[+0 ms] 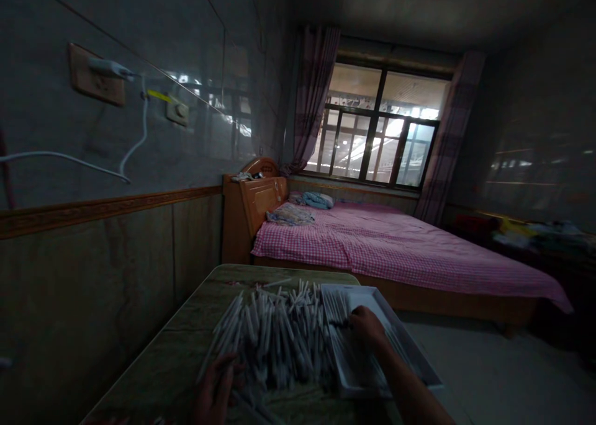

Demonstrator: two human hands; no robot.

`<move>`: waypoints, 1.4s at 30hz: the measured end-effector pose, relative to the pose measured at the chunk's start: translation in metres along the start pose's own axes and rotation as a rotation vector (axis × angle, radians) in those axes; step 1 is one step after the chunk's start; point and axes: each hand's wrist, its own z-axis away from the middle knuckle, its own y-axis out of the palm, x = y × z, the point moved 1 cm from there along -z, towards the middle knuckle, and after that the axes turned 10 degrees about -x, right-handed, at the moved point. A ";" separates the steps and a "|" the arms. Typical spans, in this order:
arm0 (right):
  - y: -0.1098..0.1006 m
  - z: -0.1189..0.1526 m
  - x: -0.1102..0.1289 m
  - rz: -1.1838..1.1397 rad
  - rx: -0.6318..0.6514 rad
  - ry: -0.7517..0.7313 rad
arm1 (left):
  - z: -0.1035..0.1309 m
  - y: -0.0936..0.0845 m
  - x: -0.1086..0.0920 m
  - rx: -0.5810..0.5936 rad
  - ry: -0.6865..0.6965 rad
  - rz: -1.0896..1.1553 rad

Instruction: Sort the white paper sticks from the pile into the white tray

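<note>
A large pile of thin white sticks [279, 335], pen-like in shape, lies on a small table [177, 344]. At the pile's near left edge is my left hand [215, 384], blurred, its fingers curled in; what they hold is hard to see. My right hand [367, 327] is closed above a shallow white tray [414, 357] on the table's right side. A small dark piece [341, 323] shows at its fingertips, too blurred to name. More thin white sticks [338, 302] lie in rows inside the tray.
Beyond the table stands a bed [372, 239] with a pink checked sheet and a wooden headboard [261, 201]. A tiled wall [139, 276] runs along the left, with a socket [95, 74] and white cable [74, 159]. The tray overhangs the table's right edge above the floor [465, 357].
</note>
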 end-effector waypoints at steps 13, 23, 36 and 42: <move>-0.014 0.116 0.068 -0.356 0.147 -0.384 | 0.018 0.004 -0.026 -0.020 -0.004 -0.007; 0.047 0.203 0.084 0.036 0.208 -0.451 | 0.014 0.003 -0.012 0.063 0.040 -0.073; 0.064 0.196 0.055 -0.053 0.062 -0.430 | 0.018 0.006 -0.005 0.175 0.178 -0.243; 0.063 0.195 0.046 -0.348 -0.074 -0.464 | 0.023 0.006 -0.005 0.236 0.299 -0.312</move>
